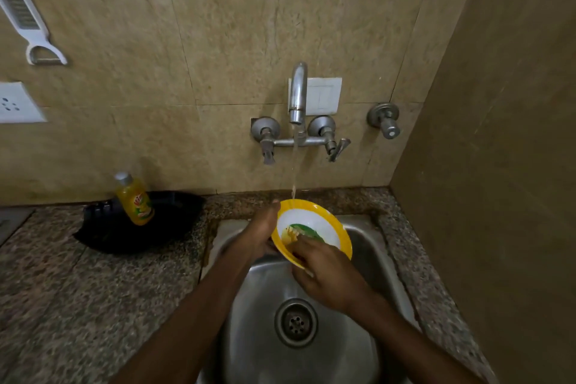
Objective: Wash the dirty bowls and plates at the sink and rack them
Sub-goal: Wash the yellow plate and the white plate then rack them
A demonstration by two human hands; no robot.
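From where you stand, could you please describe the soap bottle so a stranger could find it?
Left of the steel sink, a black tray lies on the speckled counter. The bottle stands on it, the only yellow thing there, silver-capped.

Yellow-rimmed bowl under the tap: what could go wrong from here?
The yellow-rimmed white bowl, tilted, is held at its rim by the left hand over the steel sink; it may slip while the right hand rubs inside.
The water stream strikes its rim and could splash the speckled stone counter.

Speckled granite counter (62,290), black tray (109,234) against the wall — steel sink (249,337) set in
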